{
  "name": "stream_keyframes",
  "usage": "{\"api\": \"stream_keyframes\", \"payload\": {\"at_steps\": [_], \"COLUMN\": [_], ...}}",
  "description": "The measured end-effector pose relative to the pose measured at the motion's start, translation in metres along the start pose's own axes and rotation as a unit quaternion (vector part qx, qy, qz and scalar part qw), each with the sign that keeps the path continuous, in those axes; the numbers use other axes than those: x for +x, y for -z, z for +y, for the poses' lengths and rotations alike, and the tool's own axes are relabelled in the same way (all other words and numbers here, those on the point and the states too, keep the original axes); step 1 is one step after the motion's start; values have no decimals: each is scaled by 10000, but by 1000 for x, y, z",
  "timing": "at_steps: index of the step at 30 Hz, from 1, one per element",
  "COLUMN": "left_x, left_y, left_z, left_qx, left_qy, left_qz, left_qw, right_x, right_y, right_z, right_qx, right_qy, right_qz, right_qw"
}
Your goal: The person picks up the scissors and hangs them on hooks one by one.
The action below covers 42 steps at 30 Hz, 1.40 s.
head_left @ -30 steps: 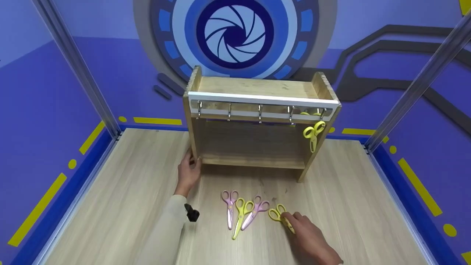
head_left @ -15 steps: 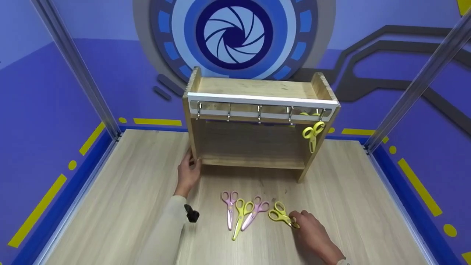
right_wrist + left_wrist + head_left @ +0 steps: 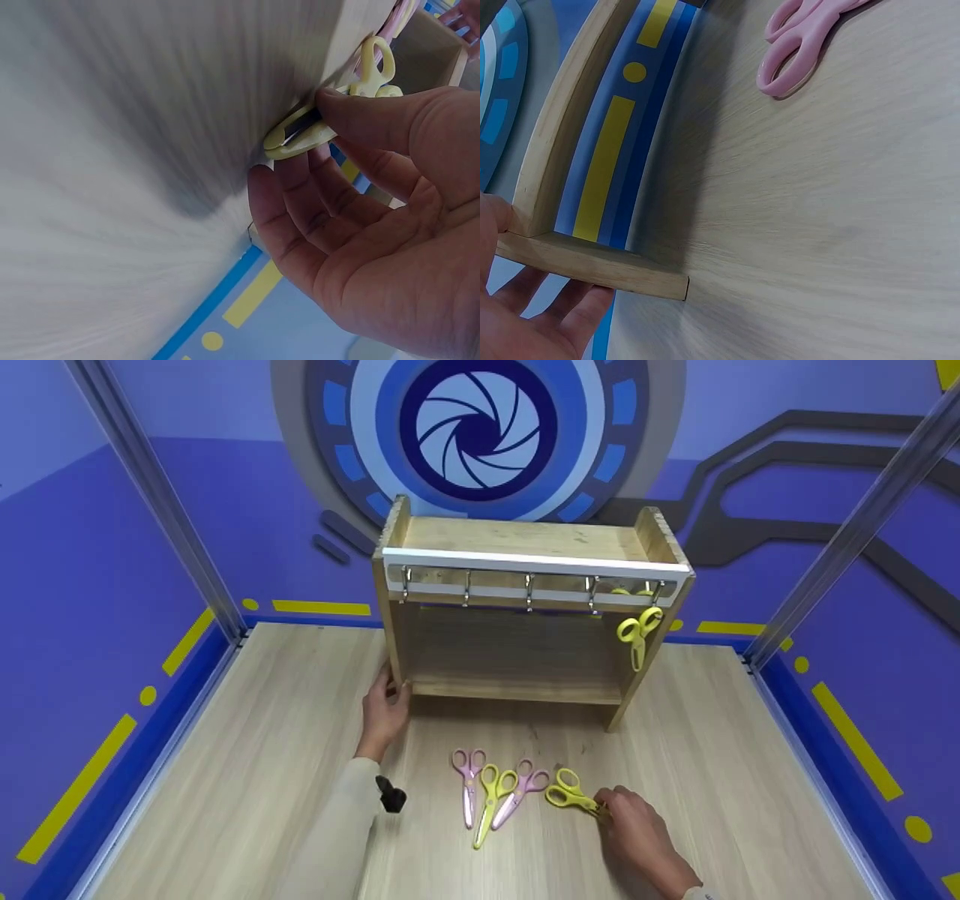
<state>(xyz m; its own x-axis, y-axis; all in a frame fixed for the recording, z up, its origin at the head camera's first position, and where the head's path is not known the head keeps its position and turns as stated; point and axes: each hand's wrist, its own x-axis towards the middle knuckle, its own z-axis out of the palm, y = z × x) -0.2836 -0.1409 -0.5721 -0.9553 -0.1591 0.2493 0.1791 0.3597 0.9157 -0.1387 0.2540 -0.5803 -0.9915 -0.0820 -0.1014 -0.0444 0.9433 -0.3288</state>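
A wooden rack [image 3: 517,536] stands at the back of the table, a row of metal hooks [image 3: 530,589] along its white front rail. Yellow scissors [image 3: 637,636] hang from the rightmost hook. My left hand [image 3: 385,712] holds the rack's lower left side panel [image 3: 592,264], thumb in front and fingers behind. In front of the rack, my right hand [image 3: 637,829] pinches another pair of yellow scissors [image 3: 373,67] by the blades, between thumb and fingers. Their handle loops point left, and the blades are partly hidden by the fingers.
Left of the right hand lie pink scissors [image 3: 469,781], yellow scissors [image 3: 489,808] and more pink scissors [image 3: 520,793], close together with handles toward the rack. Blue printed walls [image 3: 862,607] and metal corner posts [image 3: 847,525] enclose the table [image 3: 292,705].
My right hand has shifted slightly right along the scissors toward the blade end, and they have turned to lie more sideways. The left hand stays on the rack.
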Motion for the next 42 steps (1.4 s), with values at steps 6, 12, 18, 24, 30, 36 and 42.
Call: {"api": "stream_keyframes", "payload": {"at_steps": [6, 12, 18, 24, 30, 36, 42], "left_x": [0, 1, 0, 0, -2, -2, 0], "left_y": [0, -1, -2, -1, 0, 0, -1], "left_z": [2, 3, 2, 1, 2, 4, 4], "left_qx": [63, 71, 23, 7, 85, -25, -96], "left_qy": [28, 131, 180, 157, 135, 193, 275], "left_qz": [3, 47, 1, -14, 31, 39, 46], "left_qw": [10000, 9999, 9998, 9999, 9999, 9998, 9996], "right_x": [0, -1, -1, 5, 11, 15, 16], "right_y": [1, 1, 6, 29, 61, 97, 129], "right_z": [0, 1, 4, 1, -5, -9, -16], "right_qx": [-20, -51, -230, -321, -378, -289, 31], "right_qy": [-16, 67, 188, 483, 823, 1125, 1436], "right_qz": [-56, 65, 194, 524, 1192, 1861, 2602], "right_qw": [10000, 9999, 9994, 9969, 9887, 9757, 9548]}}
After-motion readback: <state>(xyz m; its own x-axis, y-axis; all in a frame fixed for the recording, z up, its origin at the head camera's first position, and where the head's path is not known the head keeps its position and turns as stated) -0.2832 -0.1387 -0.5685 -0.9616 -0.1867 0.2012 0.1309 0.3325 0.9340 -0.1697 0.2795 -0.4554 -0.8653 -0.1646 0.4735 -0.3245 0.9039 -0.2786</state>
